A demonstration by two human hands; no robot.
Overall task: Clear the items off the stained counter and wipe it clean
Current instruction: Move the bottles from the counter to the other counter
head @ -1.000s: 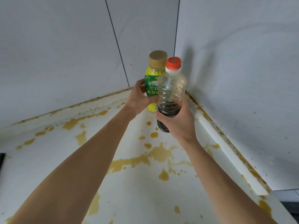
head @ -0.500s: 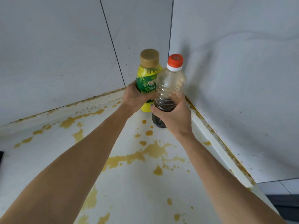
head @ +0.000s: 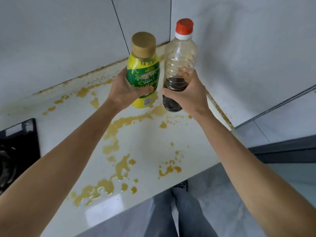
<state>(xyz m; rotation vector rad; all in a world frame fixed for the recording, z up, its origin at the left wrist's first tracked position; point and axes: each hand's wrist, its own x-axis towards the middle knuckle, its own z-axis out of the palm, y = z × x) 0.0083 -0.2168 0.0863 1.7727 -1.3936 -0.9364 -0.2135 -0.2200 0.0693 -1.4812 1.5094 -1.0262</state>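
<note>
A single head-worn view looks forward and steeply down from close above the bench (head: 147, 144), facing its far right corner, the near edge crossing the lower frame.

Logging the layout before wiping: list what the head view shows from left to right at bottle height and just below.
Black stove top → left hand → yellow-green bottle → clear bottle with dark sauce → right hand → grey cabinet edge.

Left hand (head: 125, 90) holds a yellow-green bottle (head: 143, 71), right hand (head: 187, 94) a clear dark-sauce bottle (head: 179, 65), both above the stained bench (head: 145, 142).
</note>
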